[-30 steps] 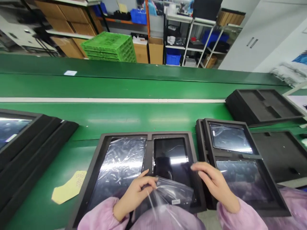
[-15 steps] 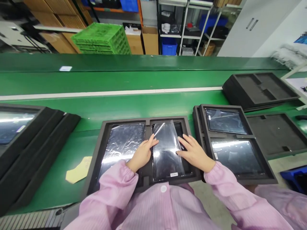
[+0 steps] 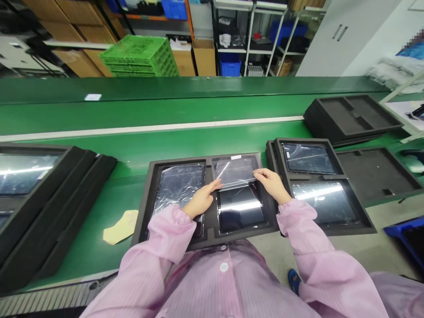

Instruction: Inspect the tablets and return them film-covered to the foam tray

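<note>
A clear protective film [image 3: 232, 171] with a white label on its far edge hangs over the far part of the right compartment of a black foam tray [image 3: 208, 207]. At its near left corner, my left hand [image 3: 202, 199] has fingers closed on the edge. The right edge is pinched by my right hand [image 3: 270, 183]. Beneath and nearer to me, a dark glossy screen panel [image 3: 241, 210] lies in that compartment, its far part covered by the film. Another panel [image 3: 180, 185] under wrinkled film fills the left compartment, partly behind my left arm.
Stacked foam trays with panels stand at left [image 3: 39, 212] and right [image 3: 318, 179]. Further right are a foam tray stack [image 3: 357, 117] and a single tray [image 3: 377, 170]. A yellow paper piece [image 3: 121, 227] lies on the green bench [image 3: 159, 141]. Someone's sleeve [image 3: 397, 291] shows at lower right.
The film has been lifted and swung away from me, off the near part of the panel; its label is now at the far edge. My right hand has closed to a pinch.
</note>
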A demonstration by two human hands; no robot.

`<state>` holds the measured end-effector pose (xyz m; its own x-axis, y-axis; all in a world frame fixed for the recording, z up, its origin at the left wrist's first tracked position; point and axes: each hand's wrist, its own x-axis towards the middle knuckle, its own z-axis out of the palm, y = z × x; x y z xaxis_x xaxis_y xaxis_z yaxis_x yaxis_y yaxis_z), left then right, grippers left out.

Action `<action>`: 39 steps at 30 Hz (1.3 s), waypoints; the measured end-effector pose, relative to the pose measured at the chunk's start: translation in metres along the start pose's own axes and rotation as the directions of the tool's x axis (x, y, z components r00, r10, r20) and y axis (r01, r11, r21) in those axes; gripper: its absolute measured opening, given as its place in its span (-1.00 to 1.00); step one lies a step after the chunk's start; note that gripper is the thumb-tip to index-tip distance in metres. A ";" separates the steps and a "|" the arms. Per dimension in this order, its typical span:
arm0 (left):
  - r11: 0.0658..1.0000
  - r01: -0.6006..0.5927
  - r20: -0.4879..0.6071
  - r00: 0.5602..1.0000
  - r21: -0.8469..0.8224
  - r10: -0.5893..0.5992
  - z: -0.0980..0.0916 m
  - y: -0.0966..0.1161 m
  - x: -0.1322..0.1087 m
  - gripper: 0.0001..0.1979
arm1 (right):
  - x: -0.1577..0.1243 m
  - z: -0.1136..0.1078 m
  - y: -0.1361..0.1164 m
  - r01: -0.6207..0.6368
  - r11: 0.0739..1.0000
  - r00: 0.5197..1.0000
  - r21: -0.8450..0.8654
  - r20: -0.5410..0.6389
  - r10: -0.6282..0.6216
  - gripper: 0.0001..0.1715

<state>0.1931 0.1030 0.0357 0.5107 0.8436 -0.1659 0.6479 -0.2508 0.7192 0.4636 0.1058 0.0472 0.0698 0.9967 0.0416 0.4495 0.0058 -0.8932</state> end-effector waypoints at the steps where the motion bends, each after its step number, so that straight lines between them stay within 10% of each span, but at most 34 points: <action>1: 0.999 -0.014 0.002 1.000 0.030 0.014 0.000 -0.001 0.000 -0.31 | -0.005 -0.002 -0.002 -0.018 1.000 1.000 0.009 -0.003 0.018 -0.81; 11: 0.959 -0.230 0.144 0.968 0.165 0.208 0.001 -0.001 -0.002 -0.51 | -0.026 -0.007 -0.010 -0.142 0.989 0.982 0.042 -0.120 0.146 -0.71; 18: 0.881 -0.215 0.047 0.975 0.422 0.215 -0.043 -0.027 -0.066 -0.52 | -0.032 -0.006 -0.028 -0.121 0.992 0.957 -0.024 -0.269 0.110 -0.56; 23: 0.839 -0.047 -0.010 0.998 0.542 0.062 -0.084 -0.082 -0.124 -0.56 | -0.009 0.051 -0.058 -0.012 0.976 0.988 -0.216 -0.156 -0.022 -0.71; 31: 0.897 -0.051 -0.143 0.982 0.438 0.126 -0.063 -0.124 -0.145 -0.59 | 0.054 0.173 -0.091 0.192 0.817 0.979 -0.544 0.045 -0.200 -0.85; 39: 0.981 0.124 -0.477 0.878 0.151 -0.038 -0.060 -0.143 -0.113 -0.51 | 0.048 0.190 -0.101 0.251 0.740 0.968 -0.625 0.152 -0.200 -0.87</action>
<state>0.0092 0.0723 -0.0079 0.1549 0.9767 0.1487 0.7838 -0.2132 0.5832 0.2526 0.1680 0.0542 -0.1576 0.9759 0.1509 0.9062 0.2036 -0.3705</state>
